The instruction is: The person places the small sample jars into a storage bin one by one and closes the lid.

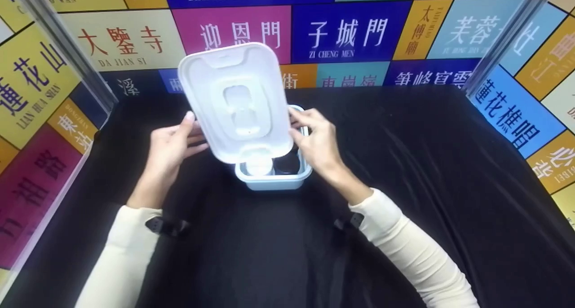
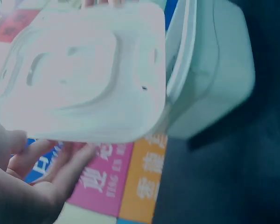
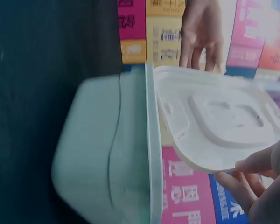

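A white lid (image 1: 233, 106) is raised and tilted over a pale blue-green box (image 1: 274, 183). Fingers and thumb of my right hand (image 1: 319, 139) pinch its right edge, as the right wrist view also shows on the lid (image 3: 219, 121). My left hand (image 1: 168, 148) is at the lid's opposite edge, its thumb and loosely extended fingers spread along the rim; some fingertips are hidden behind it. Inside the box stand a white round-topped item (image 1: 259, 167) and a dark one (image 1: 286, 164), partly covered by the lid.
Black cloth (image 1: 404, 187) covers the table around the box. Panels of coloured signs (image 1: 350, 34) form the back and sides, with metal posts (image 1: 67, 47) at the corners. Each wrist carries a dark strapped device (image 1: 166, 226).
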Demonstrator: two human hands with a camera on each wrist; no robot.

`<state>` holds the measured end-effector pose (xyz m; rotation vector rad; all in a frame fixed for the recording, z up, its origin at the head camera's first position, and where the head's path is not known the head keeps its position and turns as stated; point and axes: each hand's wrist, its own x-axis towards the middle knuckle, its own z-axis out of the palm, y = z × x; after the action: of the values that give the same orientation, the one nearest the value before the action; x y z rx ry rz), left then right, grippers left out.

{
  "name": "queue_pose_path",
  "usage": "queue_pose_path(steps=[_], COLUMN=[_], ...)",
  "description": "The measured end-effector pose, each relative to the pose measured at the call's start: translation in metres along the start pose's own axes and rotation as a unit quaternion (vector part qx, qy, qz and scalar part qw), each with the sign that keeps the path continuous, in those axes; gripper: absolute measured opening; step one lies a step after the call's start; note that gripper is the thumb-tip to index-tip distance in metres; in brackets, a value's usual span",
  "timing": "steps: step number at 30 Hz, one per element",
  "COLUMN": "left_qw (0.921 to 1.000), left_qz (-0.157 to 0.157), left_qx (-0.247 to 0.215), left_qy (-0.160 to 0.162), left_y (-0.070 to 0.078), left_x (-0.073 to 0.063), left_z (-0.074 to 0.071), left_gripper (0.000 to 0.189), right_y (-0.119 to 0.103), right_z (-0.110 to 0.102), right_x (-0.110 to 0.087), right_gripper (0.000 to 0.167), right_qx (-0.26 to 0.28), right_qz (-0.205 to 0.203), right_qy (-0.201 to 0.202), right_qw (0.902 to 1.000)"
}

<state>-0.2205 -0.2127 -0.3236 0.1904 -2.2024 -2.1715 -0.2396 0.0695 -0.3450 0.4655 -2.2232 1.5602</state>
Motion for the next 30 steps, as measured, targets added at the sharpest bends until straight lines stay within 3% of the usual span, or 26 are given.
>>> queue_pose_path(steps=[4,9,14,19,22,26,28,30], left_qw=[0.9954,0.9774,0.9651,0.9629,0.9655,0.9703,0.9718,0.9713], left_qz=[-0.032,-0.074,-0.104,-0.097,-0.066,0.0,0.031,0.055], left_qx=[-0.002,-0.055,-0.078,-0.094,-0.096,-0.09,-0.092,-0.097], left_qy=[-0.09,-0.19,-0.227,-0.233,-0.233,-0.225,-0.215,-0.21], left_y=[0.014,0.023,0.016,0.006,0.002,-0.004,-0.007,-0.012], left_x=[-0.004,-0.002,0.002,0.002,0.0,-0.001,-0.003,-0.004], left_z=[0.006,0.008,0.013,0.016,0.017,0.021,0.023,0.024], left_gripper=[0.084,0.103,0.109,0.109,0.105,0.099,0.102,0.107], right_y=[0.009,0.019,0.029,0.03,0.025,0.014,0.01,0.009], right_z=[-0.008,-0.014,-0.013,-0.013,-0.016,-0.028,-0.035,-0.042], right_x=[0.007,0.011,0.011,0.011,0.009,0.004,0.002,0.001], right_gripper=[0.043,0.036,0.031,0.027,0.03,0.037,0.042,0.05], right_qx=[0.008,0.054,0.041,-0.009,-0.008,0.025,0.078,0.135], right_qz=[-0.014,-0.045,-0.095,-0.116,-0.08,0.004,0.041,0.068], right_qy=[0.032,0.073,0.119,0.146,0.113,0.018,-0.041,-0.098], right_qw=[0.9994,0.9949,0.9875,0.9824,0.9903,0.9995,0.9953,0.9836])
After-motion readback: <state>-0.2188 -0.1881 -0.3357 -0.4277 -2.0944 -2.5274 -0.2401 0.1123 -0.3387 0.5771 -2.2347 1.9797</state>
